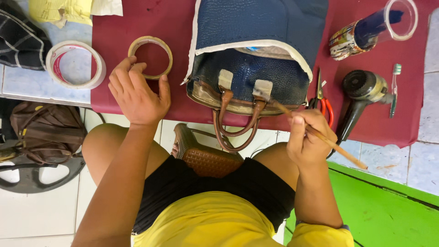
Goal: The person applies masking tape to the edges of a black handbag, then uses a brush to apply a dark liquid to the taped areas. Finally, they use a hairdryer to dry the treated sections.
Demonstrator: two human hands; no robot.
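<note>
Two hands: right hand [307, 137] gripping paintbrush [315, 132], left hand [137, 93] beside tape ring [150, 57]

The left hand [137, 93] reaches forward, palm down, fingers loosely curled, forearm stretched out straight. The right hand [308, 137] is raised with fingers pinched closed, elbow bent beside the body.

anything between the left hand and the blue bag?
Only bare red cloth separates the left hand from the blue bag, seen in the head view.
</note>
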